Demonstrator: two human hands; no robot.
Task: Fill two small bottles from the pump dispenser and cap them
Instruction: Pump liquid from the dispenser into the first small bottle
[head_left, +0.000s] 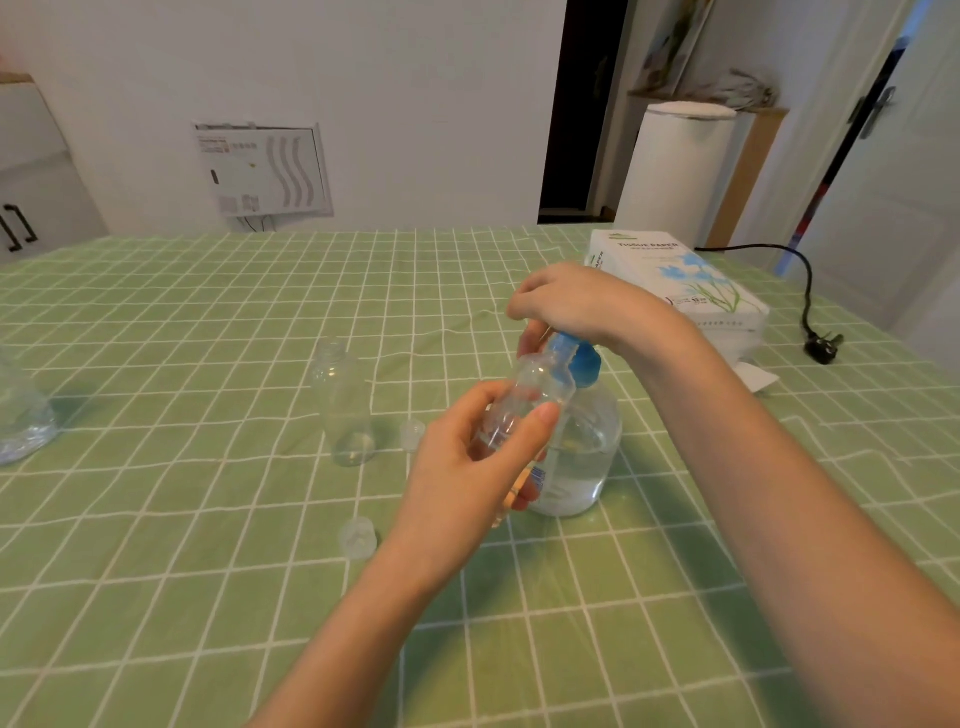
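My left hand grips a small clear bottle, tilted, its open mouth up against the blue nozzle of the pump dispenser. The dispenser is a round clear bottle partly filled with clear liquid, with a blue pump head. My right hand rests palm-down on top of that pump head, fingers curled over it. A second small clear bottle stands upright and uncapped to the left on the table. Two clear caps lie on the cloth: one beside my left hand, one nearer me.
A green checked tablecloth covers the table. A white tissue paper pack lies behind the dispenser at right, with a black cable and plug beyond it. Part of a large clear bottle shows at the left edge.
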